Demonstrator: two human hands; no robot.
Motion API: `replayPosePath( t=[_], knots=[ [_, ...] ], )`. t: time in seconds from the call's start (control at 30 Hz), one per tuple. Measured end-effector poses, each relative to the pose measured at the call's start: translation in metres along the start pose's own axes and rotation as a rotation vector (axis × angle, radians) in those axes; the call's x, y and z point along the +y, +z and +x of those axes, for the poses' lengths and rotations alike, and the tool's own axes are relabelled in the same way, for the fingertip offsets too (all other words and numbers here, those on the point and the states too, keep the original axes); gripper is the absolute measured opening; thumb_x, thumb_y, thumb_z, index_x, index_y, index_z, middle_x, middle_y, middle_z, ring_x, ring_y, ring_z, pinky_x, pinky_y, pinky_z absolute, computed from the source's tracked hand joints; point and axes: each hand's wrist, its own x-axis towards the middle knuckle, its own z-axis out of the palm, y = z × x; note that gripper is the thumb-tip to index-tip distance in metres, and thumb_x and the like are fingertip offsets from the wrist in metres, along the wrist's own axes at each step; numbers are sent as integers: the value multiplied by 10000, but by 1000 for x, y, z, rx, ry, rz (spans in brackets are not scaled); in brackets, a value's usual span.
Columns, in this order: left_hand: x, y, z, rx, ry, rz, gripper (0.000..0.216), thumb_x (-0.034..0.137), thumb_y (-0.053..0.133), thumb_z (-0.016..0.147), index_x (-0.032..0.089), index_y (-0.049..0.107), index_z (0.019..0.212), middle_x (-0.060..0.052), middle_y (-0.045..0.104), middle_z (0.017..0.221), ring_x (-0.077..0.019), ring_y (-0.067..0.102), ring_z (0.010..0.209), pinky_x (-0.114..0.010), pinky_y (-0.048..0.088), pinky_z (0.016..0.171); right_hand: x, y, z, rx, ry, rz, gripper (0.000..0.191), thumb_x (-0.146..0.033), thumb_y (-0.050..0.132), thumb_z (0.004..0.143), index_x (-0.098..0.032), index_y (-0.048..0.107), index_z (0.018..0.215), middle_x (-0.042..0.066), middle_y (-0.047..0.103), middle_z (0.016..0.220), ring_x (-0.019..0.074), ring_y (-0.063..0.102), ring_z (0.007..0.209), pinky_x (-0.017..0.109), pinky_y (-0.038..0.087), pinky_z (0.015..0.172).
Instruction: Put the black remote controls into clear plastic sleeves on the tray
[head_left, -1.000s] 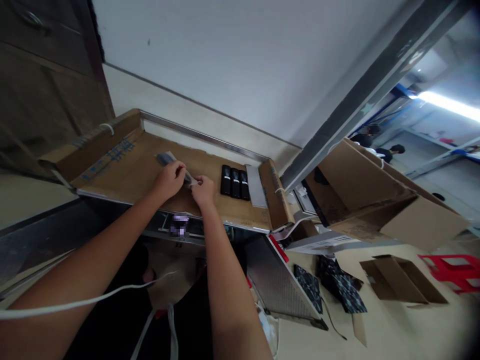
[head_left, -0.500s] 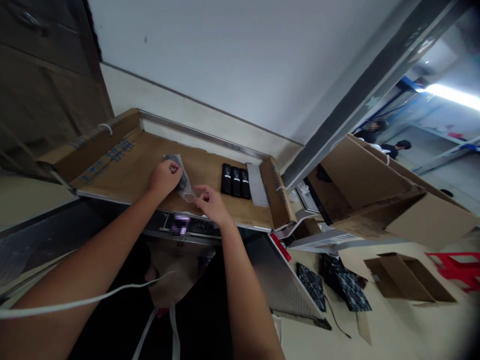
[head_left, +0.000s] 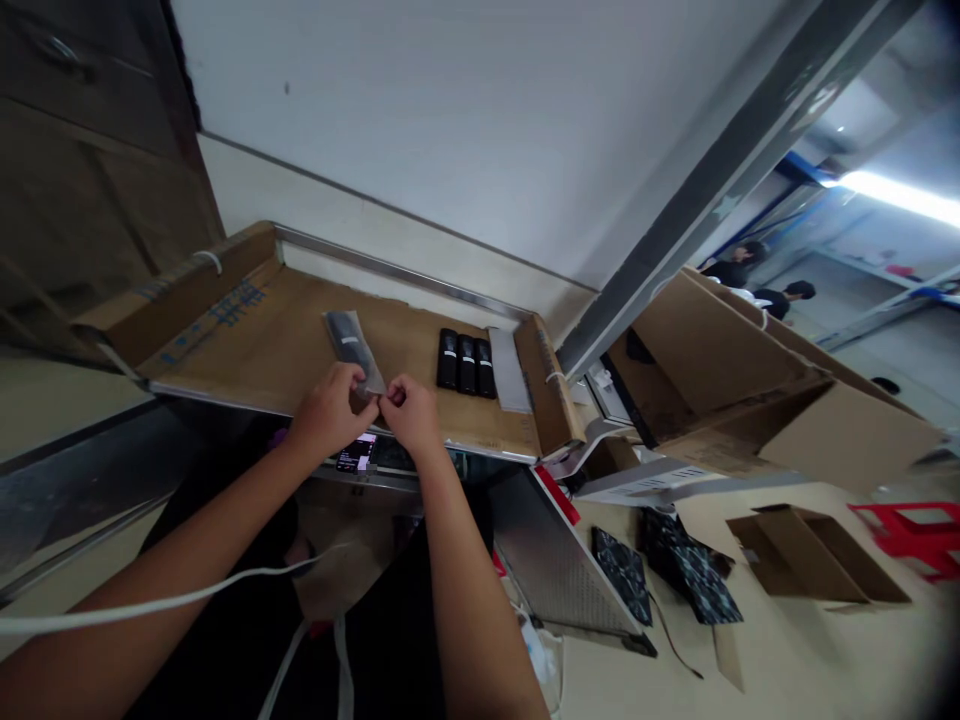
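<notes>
A translucent plastic bag (head_left: 361,352) with a dark, slim device inside lies slanted on the cardboard-lined bench (head_left: 300,300). At its near end, my left hand (head_left: 330,408) is closed, thumb and fingers pinching the bag's edge. My right hand (head_left: 409,410) is closed too, fingertips pinching the same end at its right corner. The fingertips of both hands nearly meet there. To the right, three black handheld devices (head_left: 466,363) with small white labels lie side by side. Beside them rests a flat whitish stack (head_left: 510,370), perhaps more bags.
Cardboard walls (head_left: 551,385) edge the bench at both sides. Below its front edge sits a lit phone screen (head_left: 355,453). A large open carton (head_left: 735,370) stands at right, with another box (head_left: 817,555) and a red stool (head_left: 911,535) on the floor. Co-workers (head_left: 750,270) are far off.
My left hand has slid from the bag's upper part down to its near end. My right hand has moved slightly left and closed on the corner, uncovering the device inside.
</notes>
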Motion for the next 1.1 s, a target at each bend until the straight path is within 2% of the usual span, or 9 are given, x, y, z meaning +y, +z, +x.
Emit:
replayPosePath(
  t=[0.17,0.33,0.5,0.63,0.7,0.77,0.9,1.0,1.1],
  knots=[
    [6,6,1,6,-114,97,231,200,557,794,213,514,1021,-8,549,790,-221,587,723,-337,443,719,0,1,-1,38,9,-34,105,-197,626,727,-215,526,702,-67,509,638,112,470,616,229,358,632],
    [7,-1,-22,87,-61,176,243,180,556,770,207,519,1008,-26,577,810,-250,620,813,-387,450,823,-3,5,-8,75,-67,-58,104,-232,653,717,-214,558,753,-52,546,689,116,498,661,235,366,659],
    [7,-22,-39,38,-30,113,188,270,597,822,218,553,997,-31,623,855,-248,633,855,-397,458,847,-7,-3,-13,-90,-57,61,64,-261,622,732,-211,582,733,-61,535,640,106,465,605,237,347,611],
    [5,-40,-14,-10,16,-39,139,280,515,910,210,600,995,-48,654,947,-219,647,908,-347,493,859,-4,-14,-7,-199,49,394,106,-291,579,707,-199,559,657,-59,476,601,99,413,580,230,303,556],
    [3,-40,6,-64,57,-51,190,297,490,936,202,629,1024,-62,667,1009,-226,648,960,-352,501,894,0,-17,-3,-160,140,571,130,-315,568,701,-204,537,642,-69,428,569,92,362,545,227,268,525],
    [-1,-33,25,-173,128,-14,232,291,477,933,190,653,1046,-84,676,1053,-247,640,1002,-380,506,922,5,-17,2,-85,252,693,153,-344,581,697,-216,515,649,-88,368,532,85,294,499,227,214,489],
    [-12,-12,43,-391,296,138,276,203,456,870,168,702,990,-128,660,1047,-285,610,1017,-428,518,928,11,-13,7,1,291,676,205,-373,629,707,-221,503,654,-90,355,547,84,299,510,224,224,492],
    [-26,-7,48,-418,322,215,310,166,454,827,167,714,996,-136,649,1103,-285,606,1017,-440,515,953,13,-10,10,26,261,608,217,-389,627,732,-218,512,665,-76,388,573,94,351,558,223,272,525],
    [-48,-15,60,-442,300,257,313,172,476,790,180,708,1000,-131,647,1151,-286,609,1036,-433,500,986,14,-8,12,47,258,579,222,-403,620,744,-215,523,678,-73,405,577,99,370,568,224,295,538]
  ],
)
